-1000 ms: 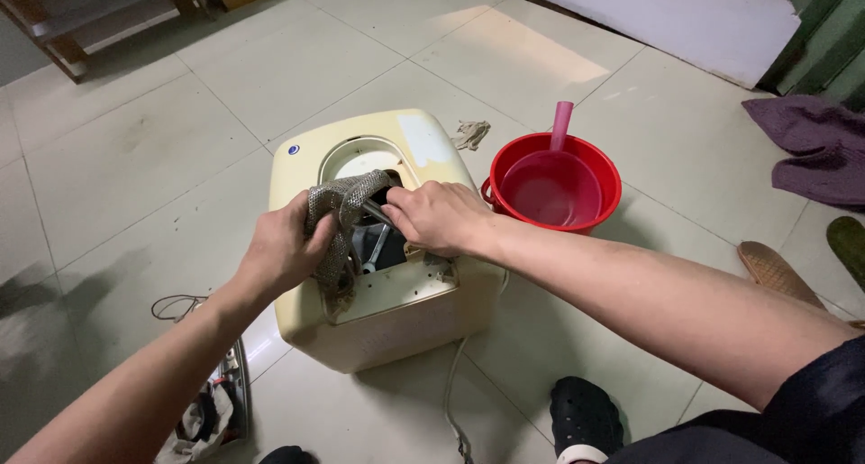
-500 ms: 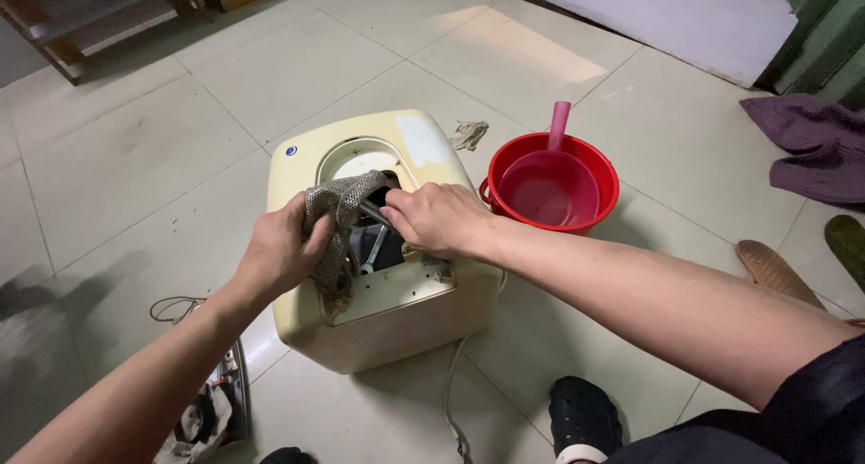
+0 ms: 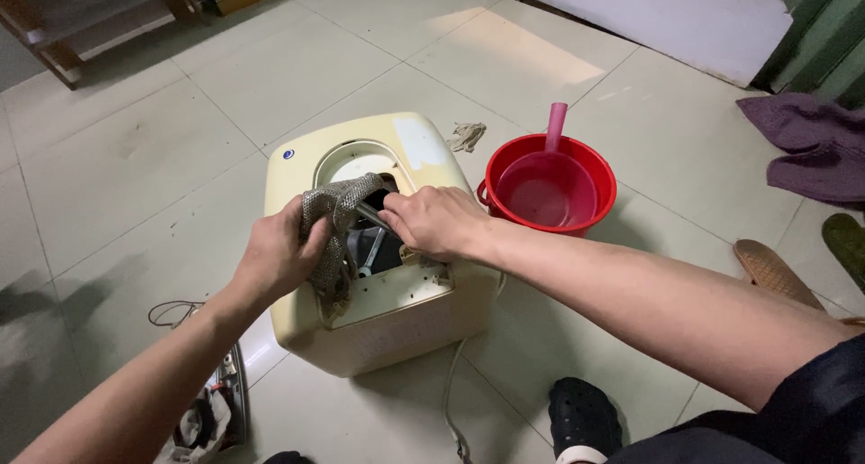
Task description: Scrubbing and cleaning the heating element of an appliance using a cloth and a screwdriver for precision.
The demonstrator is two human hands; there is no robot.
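In the head view, your left hand (image 3: 279, 252) has its grip closed around a grey braided hose (image 3: 335, 225) that arches out of the open top of the cream-coloured machine (image 3: 378, 248), which sits on the tiled floor (image 3: 135, 158); your right hand (image 3: 432, 221) is curled shut, pinching a slim dark metal tool or fitting (image 3: 374, 216) right where the hose enters the opening. Keep the left hand firm so the hose cannot twist, and let the right do the fine work close to the joint, because the braid looks springy and likely to kick sideways if you slacken. Your left forearm comes in low from the bottom left with the wrist cocked up; your right arm reaches across from the lower right, nearly straight, palm down over the opening. Just beside the machine stands a red bucket (image 3: 505, 171) of water with a pink handle (image 3: 556, 126) rising from it; mind your elbow there.
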